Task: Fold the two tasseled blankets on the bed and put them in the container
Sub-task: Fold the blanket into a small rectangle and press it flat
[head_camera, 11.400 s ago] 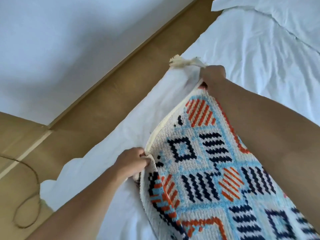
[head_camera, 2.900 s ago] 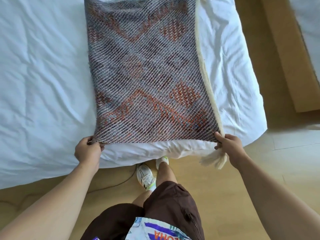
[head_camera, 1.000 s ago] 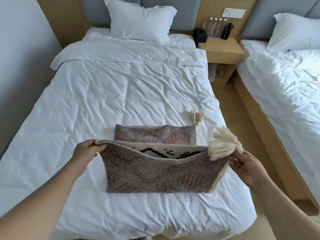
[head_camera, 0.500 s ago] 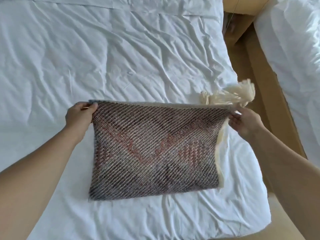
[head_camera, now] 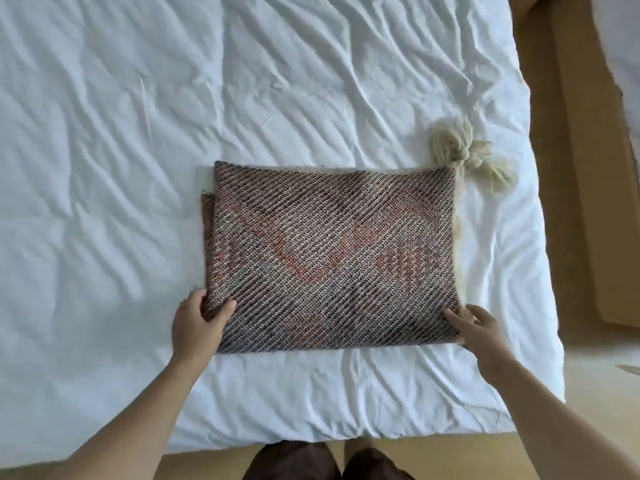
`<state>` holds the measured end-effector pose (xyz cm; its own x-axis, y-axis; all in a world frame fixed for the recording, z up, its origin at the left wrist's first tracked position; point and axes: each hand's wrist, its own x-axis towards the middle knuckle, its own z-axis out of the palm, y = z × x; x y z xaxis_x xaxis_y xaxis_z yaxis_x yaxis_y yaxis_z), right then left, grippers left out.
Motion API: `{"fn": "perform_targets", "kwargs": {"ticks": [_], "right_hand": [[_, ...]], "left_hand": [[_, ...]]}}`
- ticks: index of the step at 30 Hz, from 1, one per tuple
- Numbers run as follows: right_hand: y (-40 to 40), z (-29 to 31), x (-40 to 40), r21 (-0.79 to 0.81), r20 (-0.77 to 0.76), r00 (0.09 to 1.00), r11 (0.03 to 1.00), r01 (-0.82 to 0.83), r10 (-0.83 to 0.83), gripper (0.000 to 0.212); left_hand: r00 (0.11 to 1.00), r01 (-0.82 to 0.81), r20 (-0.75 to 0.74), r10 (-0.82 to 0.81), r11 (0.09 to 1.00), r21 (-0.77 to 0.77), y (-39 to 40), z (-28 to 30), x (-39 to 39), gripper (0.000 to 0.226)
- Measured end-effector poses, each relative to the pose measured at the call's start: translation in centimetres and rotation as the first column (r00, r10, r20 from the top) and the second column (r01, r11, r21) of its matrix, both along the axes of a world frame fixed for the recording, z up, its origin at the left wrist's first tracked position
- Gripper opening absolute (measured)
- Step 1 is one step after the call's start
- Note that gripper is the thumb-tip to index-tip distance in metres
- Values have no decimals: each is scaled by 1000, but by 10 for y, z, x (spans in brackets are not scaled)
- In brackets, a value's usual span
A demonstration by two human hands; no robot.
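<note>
Head view: the blanket (head_camera: 332, 258) lies flat near the foot of the bed (head_camera: 121, 150), folded to a compact rectangle with its dull reverse side up and its cream tassels (head_camera: 467, 157) bunched at the far right corner. Half a second ago both hands held its far edge; now they are at the near corners. The left hand (head_camera: 197, 323) pinches the near left corner, thumb on top and fingers tucked under the layers. The right hand (head_camera: 478, 323) rests loose fingers on the near right corner, and whether it grips is unclear. The fold looks finished, so I judge another fold or a lift comes next. No container and no second blanket are in view.
</note>
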<state>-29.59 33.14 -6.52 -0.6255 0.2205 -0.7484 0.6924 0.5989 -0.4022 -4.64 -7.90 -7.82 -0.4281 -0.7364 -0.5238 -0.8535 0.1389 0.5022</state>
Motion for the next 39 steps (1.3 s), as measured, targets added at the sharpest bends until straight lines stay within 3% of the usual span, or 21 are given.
{"fn": "perform_targets", "kwargs": {"ticks": [2, 6, 12, 16, 18, 23, 28, 32, 39], "right_hand": [[1, 3, 1, -34, -22, 1000, 999, 18, -19, 61], [-8, 14, -7, -109, 88, 996, 994, -3, 12, 30], [2, 39, 2, -159, -33, 998, 986, 44, -50, 29], [20, 37, 16, -173, 142, 990, 984, 48, -23, 29], [20, 33, 16, -204, 191, 982, 977, 53, -13, 37], [15, 15, 10, -230, 193, 980, 973, 1, 44, 43], [1, 8, -19, -188, 42, 990, 974, -123, 133, 40], [-23, 6, -59, -269, 130, 972, 951, -153, 193, 50], [-53, -2, -100, -310, 42, 998, 950, -34, 49, 35]], "left_hand": [[1000, -30, -4, 30, 998, 50, 0, 1, -1, 35], [959, -275, -3, 282, 939, 207, -4, 11, -15, 32], [858, -482, -25, 513, 821, 308, 11, 28, 26, 13], [782, -606, 122, 611, 701, 376, 39, 20, 71, 30], [779, -601, 128, 614, 672, 433, 48, 17, 75, 27], [836, -517, 52, 546, 753, 406, 46, 14, 57, 21], [875, -449, -5, 485, 814, 369, 17, 19, 19, 22], [904, -360, -85, 419, 853, 379, -16, 20, -29, 23], [878, -365, -144, 456, 834, 413, -48, 14, -86, 17]]}}
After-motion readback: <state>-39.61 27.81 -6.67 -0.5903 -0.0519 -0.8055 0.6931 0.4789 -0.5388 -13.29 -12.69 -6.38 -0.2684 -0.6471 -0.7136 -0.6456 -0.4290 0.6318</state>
